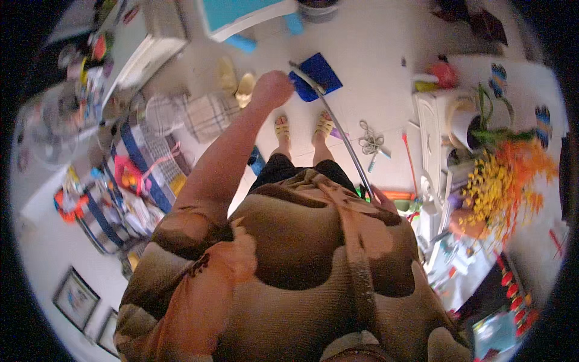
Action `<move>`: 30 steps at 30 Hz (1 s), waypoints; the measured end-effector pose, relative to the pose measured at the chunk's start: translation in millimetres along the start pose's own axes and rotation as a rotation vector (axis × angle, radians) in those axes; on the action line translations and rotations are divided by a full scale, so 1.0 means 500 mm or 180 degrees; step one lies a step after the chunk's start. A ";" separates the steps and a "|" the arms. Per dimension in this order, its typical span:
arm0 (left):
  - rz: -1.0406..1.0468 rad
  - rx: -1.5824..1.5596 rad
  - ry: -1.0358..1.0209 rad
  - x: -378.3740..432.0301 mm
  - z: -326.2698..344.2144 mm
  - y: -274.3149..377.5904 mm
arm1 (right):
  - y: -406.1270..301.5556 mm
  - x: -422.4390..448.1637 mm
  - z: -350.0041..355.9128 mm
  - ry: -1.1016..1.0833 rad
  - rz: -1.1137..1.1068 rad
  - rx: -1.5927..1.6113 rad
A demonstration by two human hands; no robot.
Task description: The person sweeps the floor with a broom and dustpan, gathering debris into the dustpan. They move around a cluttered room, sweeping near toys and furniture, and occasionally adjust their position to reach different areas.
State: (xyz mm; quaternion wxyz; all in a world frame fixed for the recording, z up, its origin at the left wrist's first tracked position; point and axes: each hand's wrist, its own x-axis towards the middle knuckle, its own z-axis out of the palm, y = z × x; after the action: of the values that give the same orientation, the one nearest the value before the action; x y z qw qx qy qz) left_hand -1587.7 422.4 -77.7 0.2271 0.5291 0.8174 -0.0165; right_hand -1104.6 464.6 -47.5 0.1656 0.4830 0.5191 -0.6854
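My left hand is held out in front, blurred, with the fingers curled in and nothing visible in it. It appears beside a flat blue square piece, perhaps a pad or dustpan. Across that piece lies the grey crossbar at the end of a metal pole. The pole runs back to my right hand, at the right side of my waist and partly hidden by the patterned shirt; its fingers are around the pole's near end. My feet in yellow sandals stand on the tiled floor below the blue piece.
A coiled cable with a plug strip and a thin red stick lie right of the feet. Pale slippers and a plaid-covered stool are on the left. Filled striped bags stand nearer left. A cabinet with flowers borders the right.
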 end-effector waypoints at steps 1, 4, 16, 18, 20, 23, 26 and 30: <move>-0.0120 -0.0172 0.0048 -0.007 -0.019 0.006 | 0.024 -0.017 -0.006 -0.0058 -0.0010 0.0479; -0.0520 -0.0609 -0.0027 -0.065 0.006 -0.002 | -0.006 -0.027 -0.029 0.0005 0.0141 0.1314; -0.1092 -0.1711 -0.0006 -0.460 -0.060 -0.102 | -0.221 0.079 0.020 0.0890 0.0264 -0.0129; -0.1045 -0.1838 -0.0001 -0.524 -0.072 -0.128 | -0.220 0.090 0.043 0.1026 0.0297 -0.0373; -0.1244 -0.2212 -0.0111 -0.573 -0.098 -0.154 | -0.210 0.103 0.055 0.1109 0.0387 -0.0550; -0.1380 -0.2469 0.0051 -0.648 -0.161 -0.190 | -0.199 0.133 0.056 0.1017 0.0562 -0.0891; -0.1241 -0.2553 0.0198 -0.690 -0.185 -0.228 | -0.182 0.162 0.030 0.1027 0.0848 -0.1403; -0.1274 -0.2606 0.0293 -0.709 -0.235 -0.233 | -0.121 0.216 -0.041 0.0893 0.0540 -0.1263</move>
State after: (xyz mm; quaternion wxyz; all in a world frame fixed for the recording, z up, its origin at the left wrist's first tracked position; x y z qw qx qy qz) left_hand -1611.6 98.8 140.7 0.3733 0.2277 0.8520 0.2878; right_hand -1190.5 536.7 -104.0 0.2404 0.5733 0.6190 -0.4800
